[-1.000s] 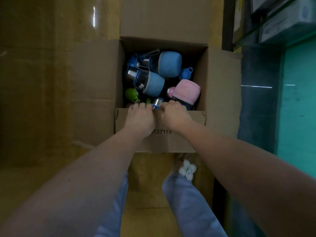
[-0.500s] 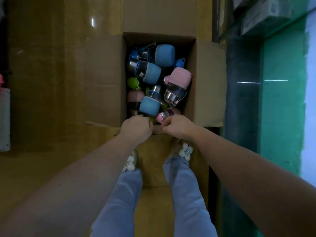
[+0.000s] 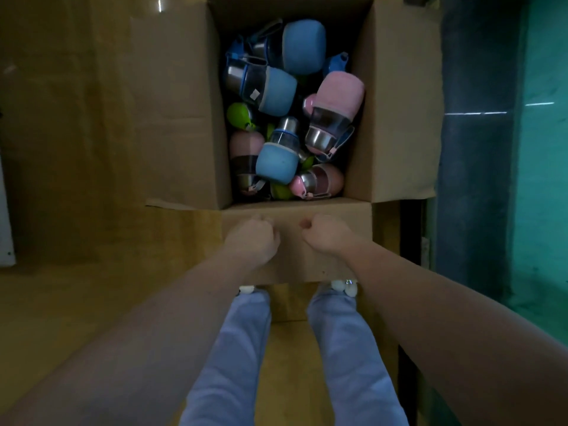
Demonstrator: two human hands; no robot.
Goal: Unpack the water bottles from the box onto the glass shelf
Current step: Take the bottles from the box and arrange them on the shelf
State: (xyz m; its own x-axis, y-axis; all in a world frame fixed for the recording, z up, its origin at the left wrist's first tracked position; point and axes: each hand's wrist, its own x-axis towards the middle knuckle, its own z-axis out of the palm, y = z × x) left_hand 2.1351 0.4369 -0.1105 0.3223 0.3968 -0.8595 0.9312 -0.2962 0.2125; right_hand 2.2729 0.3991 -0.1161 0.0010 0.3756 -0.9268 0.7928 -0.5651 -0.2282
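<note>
An open cardboard box [image 3: 396, 118] stands on the floor in front of me, full of water bottles lying jumbled. Blue-sleeved bottles lie at the top [image 3: 302, 46], the upper left [image 3: 270, 90] and the middle [image 3: 278, 155]. Pink ones lie at the right [image 3: 336, 103], the left [image 3: 246, 149] and the near end [image 3: 322, 179], with green ones [image 3: 238, 113] between them. My left hand [image 3: 253, 238] and my right hand [image 3: 327, 235] are both curled into fists over the folded-down near flap [image 3: 290, 259]. Neither holds a bottle. No glass shelf is in view.
The box's left flap [image 3: 172, 103] and right flap [image 3: 402, 103] are spread outward. A dark and teal wall or cabinet [image 3: 491, 149] runs along the right. My legs in light blue trousers [image 3: 227, 348] and white shoes [image 3: 344, 284] are just behind the near flap.
The near flap has been folded down toward me and my hands have come back with it. More bottles at the near end of the box now show.
</note>
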